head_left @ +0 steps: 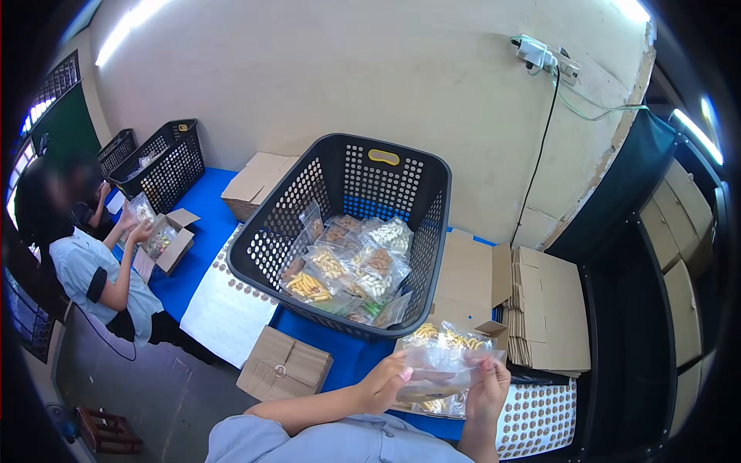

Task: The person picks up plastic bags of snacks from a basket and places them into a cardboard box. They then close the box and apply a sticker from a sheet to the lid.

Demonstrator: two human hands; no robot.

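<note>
My left hand (384, 381) and my right hand (488, 390) hold a clear plastic bag (441, 369) between them, each with its fingers closed on one side. What the bag contains is hard to make out. Just beyond and beneath it, bags of yellow pieces (463, 337) lie in an open cardboard box (465, 307). Behind my hands stands a large black basket (442, 231) holding several clear bags of yellow, white and brown pieces (378, 266). A closed cardboard box (284, 365) with a round sticker sits left of my left hand.
Flat cardboard (549, 309) is stacked at right, above a sticker sheet (538, 417). Another sticker sheet (224, 316) lies left on the blue table (212, 189). More cardboard (258, 181) is by the wall. A co-worker (108, 270) at far left holds a bag near a box.
</note>
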